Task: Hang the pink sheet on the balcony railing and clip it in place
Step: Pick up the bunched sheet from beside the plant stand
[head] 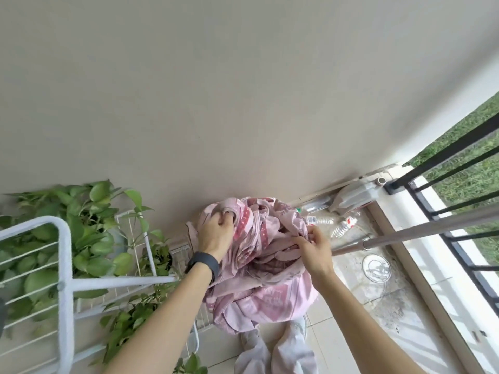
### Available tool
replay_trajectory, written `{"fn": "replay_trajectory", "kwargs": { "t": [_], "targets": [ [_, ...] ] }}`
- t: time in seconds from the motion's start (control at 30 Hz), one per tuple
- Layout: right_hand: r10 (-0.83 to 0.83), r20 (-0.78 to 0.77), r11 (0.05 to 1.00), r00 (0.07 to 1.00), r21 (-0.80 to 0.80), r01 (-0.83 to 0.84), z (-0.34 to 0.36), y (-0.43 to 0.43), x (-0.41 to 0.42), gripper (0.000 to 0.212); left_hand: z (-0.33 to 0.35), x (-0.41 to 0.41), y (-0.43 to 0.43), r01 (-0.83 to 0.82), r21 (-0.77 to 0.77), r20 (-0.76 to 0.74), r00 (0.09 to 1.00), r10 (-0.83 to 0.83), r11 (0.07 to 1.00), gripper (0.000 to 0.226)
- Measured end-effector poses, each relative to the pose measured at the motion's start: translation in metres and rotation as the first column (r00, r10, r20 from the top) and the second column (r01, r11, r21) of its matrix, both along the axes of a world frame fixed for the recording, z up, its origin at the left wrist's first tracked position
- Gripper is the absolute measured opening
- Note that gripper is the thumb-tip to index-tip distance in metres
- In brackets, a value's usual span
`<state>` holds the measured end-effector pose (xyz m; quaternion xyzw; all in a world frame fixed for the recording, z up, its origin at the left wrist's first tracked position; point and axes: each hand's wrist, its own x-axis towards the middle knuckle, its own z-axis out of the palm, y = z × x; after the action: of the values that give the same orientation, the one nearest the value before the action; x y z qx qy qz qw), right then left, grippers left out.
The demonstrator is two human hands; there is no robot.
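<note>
Head view, left to right: a white drying rack [64, 265] and leafy plants [89, 211] stand at the left. The left hand [216, 233] is clenched on a bunch of the pink sheet [259, 268], which hangs as a crumpled bundle in front of the person, above the tiled floor [340, 317]. The right hand [316, 249] pinches a fold at its right side. Farther right, the balcony railing [445, 163] carries no cloth and is well apart from the bundle. By my reading the task has barely begun: unfolding, draping and clipping are all left to do, and no clips show.
</note>
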<state>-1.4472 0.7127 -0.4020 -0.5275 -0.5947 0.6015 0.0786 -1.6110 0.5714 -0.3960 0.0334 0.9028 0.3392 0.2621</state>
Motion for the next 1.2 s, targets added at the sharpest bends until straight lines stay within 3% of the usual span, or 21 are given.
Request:
{"fn": "replay_trajectory", "kwargs": {
  "t": [0.1, 0.2, 0.3, 0.37, 0.4, 0.5, 0.57, 0.67, 0.77, 0.83, 0.9, 1.0, 1.1, 1.2],
  "targets": [
    [-0.028, -0.091, 0.989, 0.995, -0.146, 0.014, 0.024, -0.006, -0.001, 0.012, 0.018, 0.024, 0.0, 0.181, 0.207, 0.18, 0.959, -0.219, 0.961, 0.052],
    [-0.008, -0.17, 0.967, 0.985, -0.254, -0.036, 0.061, -0.008, -0.009, 0.019, 0.048, 0.038, -0.002, 0.458, 0.188, 0.212, 0.845, -0.491, 0.869, 0.082],
    [0.029, -0.291, 0.925, 0.956, -0.354, -0.136, 0.114, -0.005, -0.023, 0.008, 0.092, 0.048, 0.0, 0.646, -0.027, 0.087, 0.761, -0.642, 0.762, 0.126],
    [0.108, -0.387, 0.904, 0.916, -0.346, -0.253, 0.154, -0.002, -0.03, 0.005, 0.125, 0.044, 0.004, 0.597, -0.075, -0.086, 0.794, -0.602, 0.798, 0.123],
    [0.142, -0.435, 0.895, 0.889, -0.327, -0.303, 0.176, -0.001, -0.032, 0.006, 0.144, 0.04, 0.006, 0.561, -0.006, -0.169, 0.815, -0.554, 0.828, 0.112],
    [0.174, -0.565, 0.918, 0.807, -0.204, -0.341, 0.24, 0.008, -0.027, 0.024, 0.211, 0.022, 0.012, 0.467, 0.332, -0.251, 0.881, -0.4, 0.819, 0.081],
    [0.23, -0.601, 0.962, 0.766, 0.02, -0.273, 0.279, 0.016, -0.015, 0.038, 0.258, 0.01, 0.016, 0.446, 0.436, -0.264, 0.894, -0.362, 0.781, 0.085],
    [0.365, -0.415, 0.894, 0.834, 0.406, -0.19, 0.322, 0.033, 0.007, 0.073, 0.341, 0.0, 0.024, 0.47, 0.477, -0.329, 0.879, -0.344, 0.743, 0.078],
    [0.556, -0.261, 0.774, 0.789, 0.51, -0.377, 0.362, 0.042, 0.007, 0.123, 0.421, -0.001, 0.037, 0.578, 0.511, -0.417, 0.814, -0.404, 0.636, 0.075],
    [0.627, -0.349, 0.75, 0.696, 0.513, -0.418, 0.397, 0.051, -0.003, 0.113, 0.47, 0.002, 0.049, 0.652, 0.514, -0.471, 0.757, -0.453, 0.557, 0.076],
    [0.648, -0.372, 0.725, 0.665, 0.569, -0.389, 0.443, 0.054, -0.012, 0.074, 0.518, 0.002, 0.057, 0.69, 0.513, -0.54, 0.722, -0.432, 0.511, 0.075],
    [0.512, -0.478, 0.735, 0.714, 0.674, -0.075, 0.51, 0.065, -0.022, 0.032, 0.582, -0.004, 0.064, 0.663, 0.585, -0.615, 0.738, -0.277, 0.467, 0.064],
    [0.364, -0.638, 0.735, 0.679, 0.645, 0.212, 0.562, 0.081, -0.03, 0.03, 0.61, -0.003, 0.068, 0.673, 0.584, -0.666, 0.717, -0.207, 0.454, 0.073],
    [0.378, -0.634, 0.687, 0.675, 0.681, 0.255, 0.586, 0.087, -0.038, 0.031, 0.582, 0.008, 0.073, 0.783, 0.301, -0.742, 0.55, -0.382, 0.544, 0.1]
  ]
}}
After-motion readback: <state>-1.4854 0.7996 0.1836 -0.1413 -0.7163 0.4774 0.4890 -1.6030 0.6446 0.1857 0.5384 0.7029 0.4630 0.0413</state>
